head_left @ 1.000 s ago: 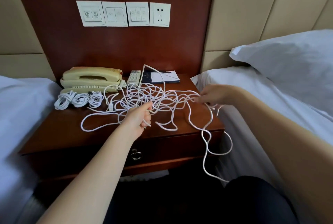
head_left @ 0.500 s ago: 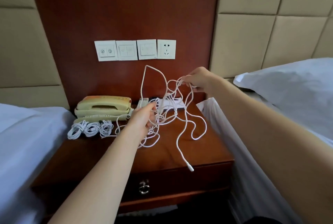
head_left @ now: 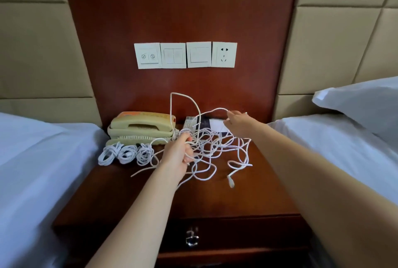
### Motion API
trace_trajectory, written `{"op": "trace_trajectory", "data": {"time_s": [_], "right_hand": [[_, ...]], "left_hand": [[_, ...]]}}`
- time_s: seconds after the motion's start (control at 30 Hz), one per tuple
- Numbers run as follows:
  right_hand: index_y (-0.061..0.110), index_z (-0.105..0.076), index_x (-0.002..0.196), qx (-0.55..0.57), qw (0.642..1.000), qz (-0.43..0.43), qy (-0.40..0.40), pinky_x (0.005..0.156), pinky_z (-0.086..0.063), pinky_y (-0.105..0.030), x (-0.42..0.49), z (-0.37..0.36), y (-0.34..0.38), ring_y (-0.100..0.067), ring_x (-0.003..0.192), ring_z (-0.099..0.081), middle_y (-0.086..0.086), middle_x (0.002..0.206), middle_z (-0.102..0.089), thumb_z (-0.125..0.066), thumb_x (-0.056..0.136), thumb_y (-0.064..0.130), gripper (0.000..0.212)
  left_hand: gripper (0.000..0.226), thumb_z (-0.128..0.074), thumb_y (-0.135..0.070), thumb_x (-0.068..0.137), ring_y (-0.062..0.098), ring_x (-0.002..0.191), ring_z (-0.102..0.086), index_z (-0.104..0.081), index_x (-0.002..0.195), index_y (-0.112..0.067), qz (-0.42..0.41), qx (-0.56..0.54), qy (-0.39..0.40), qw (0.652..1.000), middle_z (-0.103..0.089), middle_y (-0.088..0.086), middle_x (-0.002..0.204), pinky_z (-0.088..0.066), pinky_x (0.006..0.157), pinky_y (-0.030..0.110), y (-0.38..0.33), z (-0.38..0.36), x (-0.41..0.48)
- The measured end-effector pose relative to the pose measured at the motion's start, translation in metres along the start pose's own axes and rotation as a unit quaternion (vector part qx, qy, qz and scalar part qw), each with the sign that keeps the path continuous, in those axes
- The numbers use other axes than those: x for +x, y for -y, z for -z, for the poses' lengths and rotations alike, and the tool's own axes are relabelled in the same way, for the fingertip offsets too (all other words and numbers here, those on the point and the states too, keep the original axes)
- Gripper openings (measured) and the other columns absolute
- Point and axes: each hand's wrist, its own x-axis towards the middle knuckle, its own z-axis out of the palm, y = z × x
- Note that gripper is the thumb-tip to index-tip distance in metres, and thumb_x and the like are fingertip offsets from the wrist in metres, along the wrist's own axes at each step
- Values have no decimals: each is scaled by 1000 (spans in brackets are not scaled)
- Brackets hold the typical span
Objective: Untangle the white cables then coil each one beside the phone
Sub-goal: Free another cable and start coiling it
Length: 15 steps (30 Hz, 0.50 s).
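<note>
Lower now, my right hand (head_left: 238, 122) pinches one strand above the cables (head_left: 217, 147) on the nightstand (head_left: 247, 198). My left hand (head_left: 177, 153) curls its fingers round a bunch beside the phone (head_left: 140, 125).

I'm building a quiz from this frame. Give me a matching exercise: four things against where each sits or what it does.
1 phone
2 three coiled cables
3 left hand
4 wall socket

A on the wooden panel
B grips the tangled cables
C back left of the nightstand
D in a row before the phone

Pairs: 1-C, 2-D, 3-B, 4-A
</note>
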Motion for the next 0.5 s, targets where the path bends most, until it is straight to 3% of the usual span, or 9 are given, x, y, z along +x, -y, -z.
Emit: {"op": "trace_trajectory", "data": {"time_s": [0.13,0.23,0.3,0.4,0.5], "right_hand": [[21,-18,150,-66,998,-7,14,116,-8,-51,-9,-3,-10,-29,146,3,-1,160,-4,-20,103,40,51],[20,-25,149,-62,996,5,-56,115,-7,-49,-31,-4,-3,-27,147,0,-4,159,-11,-23,102,41,51],[15,-32,145,61,991,47,-110,114,-17,-40,-51,-6,8,-24,144,-18,-6,155,-27,-28,102,38,49],[13,-32,145,355,924,83,-119,98,-28,-20,-94,-13,28,-16,130,-41,-1,141,-45,-35,102,32,47],[14,-31,144,466,872,96,-114,95,-37,-21,-123,-28,37,-13,115,-54,2,126,-54,-43,99,30,49]], "left_hand": [[28,-50,-15,94,5,30,-21,-43,68,-12,7,0,12,1000,-22,-8,39,-14,32,17,2,3,-3],[27,-48,-19,96,5,31,-20,-46,71,-10,13,4,37,999,-21,-8,40,-14,30,16,3,4,-12],[27,-45,-20,98,5,30,-19,-48,73,-8,7,31,51,998,-22,-7,39,-15,30,16,4,5,-20],[32,-40,-22,99,6,29,-20,-52,74,-5,-13,97,58,994,-24,-6,37,-14,33,16,8,7,-33],[40,-36,-32,101,7,31,-30,-57,78,-7,-48,203,52,977,-35,-7,37,-23,39,19,15,13,-43]]}}
